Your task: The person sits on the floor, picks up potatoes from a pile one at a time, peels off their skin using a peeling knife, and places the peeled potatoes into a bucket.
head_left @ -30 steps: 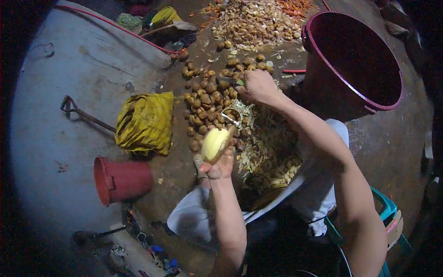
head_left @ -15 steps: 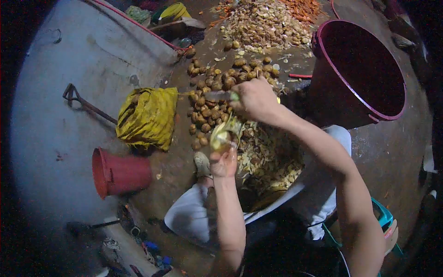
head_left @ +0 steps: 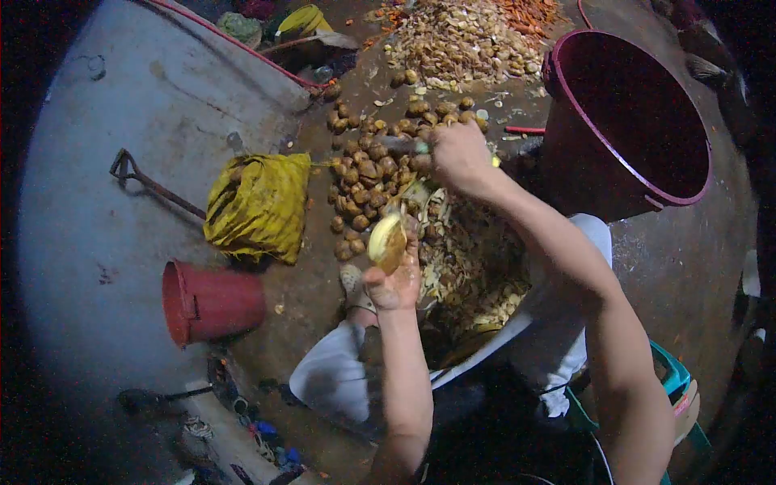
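Note:
A partly peeled potato (head_left: 386, 242), pale yellow with brown skin on its right side, rests in my left hand (head_left: 398, 283), fingers curled round it. Farther up, my right hand (head_left: 465, 156) is closed on a knife (head_left: 398, 144) whose blade points left and is blurred. A thin strip of peel hangs in the air just above the potato. Beneath and beyond the hands lies a pile of unpeeled brown potatoes (head_left: 360, 182). Peelings (head_left: 473, 275) are heaped on the floor to the right of my left hand.
A large dark red tub (head_left: 562, 153) stands at the right. On the left are a yellow sack (head_left: 257, 208), a red bucket (head_left: 222, 303) and a handled tool (head_left: 166, 196). Beyond the potatoes lies a heap of pale scraps (head_left: 461, 44) beside orange scraps (head_left: 529, 20).
The right hand came down toward the potato, then moved back up and right with the knife. The potato shows more clearly, and a peel strip has come away from it.

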`<control>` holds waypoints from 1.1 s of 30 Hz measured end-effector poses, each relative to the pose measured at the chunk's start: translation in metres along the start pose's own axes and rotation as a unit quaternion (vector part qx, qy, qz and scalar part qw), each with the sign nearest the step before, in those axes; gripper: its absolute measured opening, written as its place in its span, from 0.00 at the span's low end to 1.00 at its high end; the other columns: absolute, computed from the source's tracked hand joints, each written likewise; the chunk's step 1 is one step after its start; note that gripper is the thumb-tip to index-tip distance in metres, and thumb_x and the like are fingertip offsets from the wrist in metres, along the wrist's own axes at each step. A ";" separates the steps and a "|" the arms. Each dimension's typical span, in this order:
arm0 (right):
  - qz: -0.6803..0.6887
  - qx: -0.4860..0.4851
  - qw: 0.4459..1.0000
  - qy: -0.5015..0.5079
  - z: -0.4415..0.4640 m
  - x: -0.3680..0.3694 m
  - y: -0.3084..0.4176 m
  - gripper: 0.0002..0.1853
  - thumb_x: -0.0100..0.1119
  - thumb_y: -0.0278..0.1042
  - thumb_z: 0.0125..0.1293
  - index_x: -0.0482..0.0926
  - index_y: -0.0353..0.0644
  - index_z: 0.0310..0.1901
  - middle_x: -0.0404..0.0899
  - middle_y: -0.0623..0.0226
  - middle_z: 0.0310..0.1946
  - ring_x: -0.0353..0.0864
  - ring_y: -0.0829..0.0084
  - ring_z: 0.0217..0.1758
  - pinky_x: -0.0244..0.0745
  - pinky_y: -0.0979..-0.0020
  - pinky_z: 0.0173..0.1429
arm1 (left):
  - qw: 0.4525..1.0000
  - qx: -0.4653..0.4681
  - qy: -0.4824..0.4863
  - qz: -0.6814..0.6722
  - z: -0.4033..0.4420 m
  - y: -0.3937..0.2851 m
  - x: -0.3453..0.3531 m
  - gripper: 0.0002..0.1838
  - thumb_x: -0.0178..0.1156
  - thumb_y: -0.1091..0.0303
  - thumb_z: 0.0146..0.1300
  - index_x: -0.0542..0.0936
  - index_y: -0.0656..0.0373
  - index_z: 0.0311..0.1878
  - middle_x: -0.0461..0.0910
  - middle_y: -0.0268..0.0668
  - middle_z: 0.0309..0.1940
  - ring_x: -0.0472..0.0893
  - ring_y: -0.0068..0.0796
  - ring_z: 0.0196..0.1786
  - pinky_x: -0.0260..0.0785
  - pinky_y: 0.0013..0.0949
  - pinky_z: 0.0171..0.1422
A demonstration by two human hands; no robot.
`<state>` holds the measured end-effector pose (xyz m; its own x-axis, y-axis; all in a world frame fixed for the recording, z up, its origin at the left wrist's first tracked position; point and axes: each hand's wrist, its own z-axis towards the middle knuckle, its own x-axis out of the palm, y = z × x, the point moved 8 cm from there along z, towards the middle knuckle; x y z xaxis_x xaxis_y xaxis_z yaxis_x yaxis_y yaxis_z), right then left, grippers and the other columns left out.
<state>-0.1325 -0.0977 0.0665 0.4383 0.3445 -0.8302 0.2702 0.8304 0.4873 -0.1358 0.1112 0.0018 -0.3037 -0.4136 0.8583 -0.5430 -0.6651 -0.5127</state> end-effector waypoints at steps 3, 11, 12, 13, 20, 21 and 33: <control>0.045 0.071 0.996 0.036 0.004 0.006 -0.014 0.18 0.62 0.53 0.54 0.82 0.44 0.33 0.80 0.55 0.22 0.82 0.55 0.32 0.73 0.53 0.42 | 0.996 -0.058 0.007 -0.073 0.000 0.004 -0.013 0.57 0.76 0.42 0.25 0.67 0.58 0.64 0.72 0.39 0.60 0.67 0.36 0.65 0.60 0.42 0.70; -0.048 0.008 0.999 -0.003 0.001 0.003 -0.007 0.14 0.61 0.52 0.55 0.83 0.52 0.33 0.81 0.62 0.27 0.82 0.61 0.34 0.65 0.56 0.50 | 0.995 -0.034 -0.027 -0.093 -0.004 0.010 -0.015 0.55 0.77 0.45 0.26 0.69 0.57 0.62 0.71 0.34 0.60 0.68 0.37 0.63 0.66 0.44 0.63; -0.023 0.062 0.998 0.019 0.003 0.005 -0.018 0.14 0.62 0.53 0.54 0.84 0.54 0.36 0.82 0.62 0.27 0.82 0.60 0.36 0.66 0.56 0.50 | 0.997 -0.032 -0.018 -0.070 -0.004 0.006 -0.005 0.54 0.77 0.47 0.27 0.68 0.59 0.62 0.71 0.34 0.61 0.69 0.37 0.63 0.67 0.46 0.63; -0.023 0.062 0.998 0.016 0.002 0.006 -0.017 0.14 0.62 0.53 0.54 0.84 0.54 0.36 0.82 0.62 0.27 0.82 0.60 0.36 0.66 0.56 0.50 | 0.997 -0.033 -0.015 -0.070 -0.004 0.002 -0.005 0.54 0.77 0.47 0.27 0.68 0.59 0.62 0.71 0.34 0.61 0.69 0.37 0.63 0.67 0.46 0.63; 0.019 -0.071 0.996 -0.053 -0.021 -0.032 0.042 0.13 0.64 0.49 0.51 0.82 0.54 0.35 0.80 0.63 0.24 0.81 0.61 0.33 0.64 0.57 0.47 | 0.996 -0.023 -0.072 0.044 -0.010 0.005 -0.022 0.56 0.76 0.44 0.28 0.66 0.59 0.64 0.69 0.35 0.63 0.68 0.35 0.64 0.61 0.45 0.68; 0.013 -0.016 1.000 -0.019 -0.008 -0.018 0.015 0.13 0.62 0.51 0.54 0.84 0.56 0.36 0.81 0.62 0.25 0.82 0.62 0.34 0.64 0.57 0.46 | 0.997 -0.016 -0.058 0.048 -0.009 0.005 -0.014 0.57 0.76 0.44 0.28 0.66 0.59 0.65 0.68 0.35 0.63 0.68 0.35 0.64 0.60 0.45 0.68; -0.034 -0.003 0.999 -0.011 0.002 0.002 -0.009 0.13 0.61 0.50 0.54 0.82 0.52 0.32 0.81 0.61 0.24 0.81 0.61 0.33 0.63 0.56 0.44 | 0.999 -0.002 -0.010 -0.038 -0.004 0.001 0.002 0.54 0.76 0.45 0.26 0.69 0.56 0.63 0.69 0.33 0.63 0.65 0.37 0.66 0.57 0.47 0.72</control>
<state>-0.1322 -0.1056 0.0607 0.4381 0.2777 -0.8550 0.2943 0.8544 0.4283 -0.1400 0.1120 0.0028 -0.2460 -0.3737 0.8943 -0.5665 -0.6932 -0.4455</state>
